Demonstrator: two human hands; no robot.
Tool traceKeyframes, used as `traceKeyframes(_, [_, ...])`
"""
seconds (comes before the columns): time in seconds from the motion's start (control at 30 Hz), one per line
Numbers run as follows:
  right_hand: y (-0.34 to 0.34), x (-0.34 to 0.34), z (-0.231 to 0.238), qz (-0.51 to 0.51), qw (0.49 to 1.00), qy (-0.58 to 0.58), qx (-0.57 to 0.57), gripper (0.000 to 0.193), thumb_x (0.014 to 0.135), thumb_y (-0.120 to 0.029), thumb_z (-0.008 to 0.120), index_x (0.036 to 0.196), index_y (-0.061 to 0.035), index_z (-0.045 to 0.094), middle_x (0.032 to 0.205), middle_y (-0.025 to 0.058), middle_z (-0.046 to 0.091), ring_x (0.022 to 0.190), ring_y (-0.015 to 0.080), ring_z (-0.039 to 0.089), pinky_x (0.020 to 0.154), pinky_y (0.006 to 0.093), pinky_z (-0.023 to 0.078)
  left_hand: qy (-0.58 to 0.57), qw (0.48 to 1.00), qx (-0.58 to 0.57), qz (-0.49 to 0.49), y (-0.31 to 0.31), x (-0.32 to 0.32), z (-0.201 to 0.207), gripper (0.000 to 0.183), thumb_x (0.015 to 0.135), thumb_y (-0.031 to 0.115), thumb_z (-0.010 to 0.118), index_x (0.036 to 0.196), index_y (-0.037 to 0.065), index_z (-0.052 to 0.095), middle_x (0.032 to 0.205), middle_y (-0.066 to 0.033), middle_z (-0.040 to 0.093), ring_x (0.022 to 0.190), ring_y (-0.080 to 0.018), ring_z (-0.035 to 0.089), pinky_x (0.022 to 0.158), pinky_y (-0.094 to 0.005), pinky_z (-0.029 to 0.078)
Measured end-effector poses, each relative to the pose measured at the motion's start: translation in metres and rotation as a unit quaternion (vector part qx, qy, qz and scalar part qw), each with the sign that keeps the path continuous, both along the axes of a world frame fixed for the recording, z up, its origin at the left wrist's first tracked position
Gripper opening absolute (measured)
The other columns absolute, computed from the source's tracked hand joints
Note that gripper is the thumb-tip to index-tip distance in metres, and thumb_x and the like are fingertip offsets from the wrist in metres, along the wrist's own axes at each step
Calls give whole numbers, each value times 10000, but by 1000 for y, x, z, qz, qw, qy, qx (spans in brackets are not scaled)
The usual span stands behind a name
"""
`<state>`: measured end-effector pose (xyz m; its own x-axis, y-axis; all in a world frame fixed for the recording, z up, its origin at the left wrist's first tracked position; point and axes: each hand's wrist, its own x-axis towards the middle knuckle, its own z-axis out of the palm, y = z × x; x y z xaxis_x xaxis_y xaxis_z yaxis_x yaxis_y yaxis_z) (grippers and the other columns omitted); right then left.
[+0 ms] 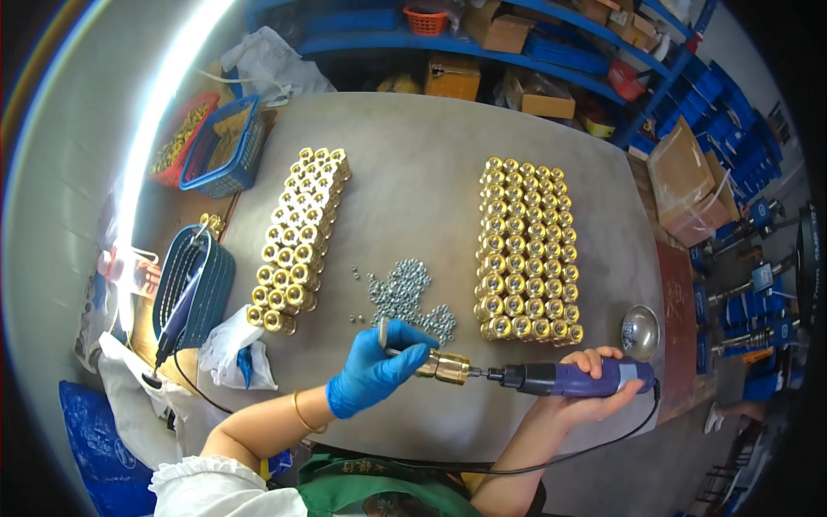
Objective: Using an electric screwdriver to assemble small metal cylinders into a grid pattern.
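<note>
My left hand [376, 366], in a blue glove, is closed around a brass fitting [446, 367] held on its side above the table's near part. A short metal piece [383, 333] sticks up by the gloved fingers; what it belongs to is hidden. Bare, my right hand [594, 379] grips a purple electric screwdriver [551, 379] with a black nose. Its bit points left and meets the right end of the fitting. Just beyond my left hand lies a loose pile of small silvery nuts or screws [403, 289], too small to tell which.
Upright brass fittings stand in two blocks, one at left [297, 228] and one at right [527, 250]. A metal bowl [640, 333] sits at the right edge. A blue basket [220, 284] holds another power tool at left. The screwdriver's black cable [551, 465] loops near my body.
</note>
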<state>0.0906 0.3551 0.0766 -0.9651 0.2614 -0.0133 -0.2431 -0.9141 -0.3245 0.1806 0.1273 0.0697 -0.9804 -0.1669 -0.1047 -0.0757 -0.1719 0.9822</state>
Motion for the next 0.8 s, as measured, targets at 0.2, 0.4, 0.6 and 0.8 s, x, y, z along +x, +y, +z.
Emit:
traceKeyframes(0.2, [43,-1,4,-18,993,111,-29,584,810,-421,580,1205,-29,403,1122,81,526,630,107,472,596,229,417,62,962,-264,-27,-61,-123,15,902,720,118,717,1395,109,119,825,-54,556,719,-95,525,658,-252,453])
traceKeyframes(0.4, [42,5,5,-30,995,90,44,538,832,-417,547,1180,-29,418,1064,94,537,583,103,444,525,225,406,114,854,-502,-72,-84,-265,-6,967,707,105,682,1406,134,13,927,-179,579,781,-320,561,765,-382,445])
traceKeyframes(0.6, [45,-4,-2,-38,996,63,57,493,831,-397,557,1141,-32,438,1030,84,537,597,101,440,533,224,384,83,811,-570,-100,-78,-314,-24,888,720,126,661,1404,175,96,1039,-223,559,845,-355,558,800,-390,440])
traceKeyframes(0.8, [44,-1,-4,-53,997,26,54,483,815,-392,583,1120,-42,448,1011,69,526,600,99,436,536,216,381,144,769,-614,-107,-85,-328,-33,658,754,165,647,1335,139,340,1024,-207,580,851,-344,569,788,-346,454])
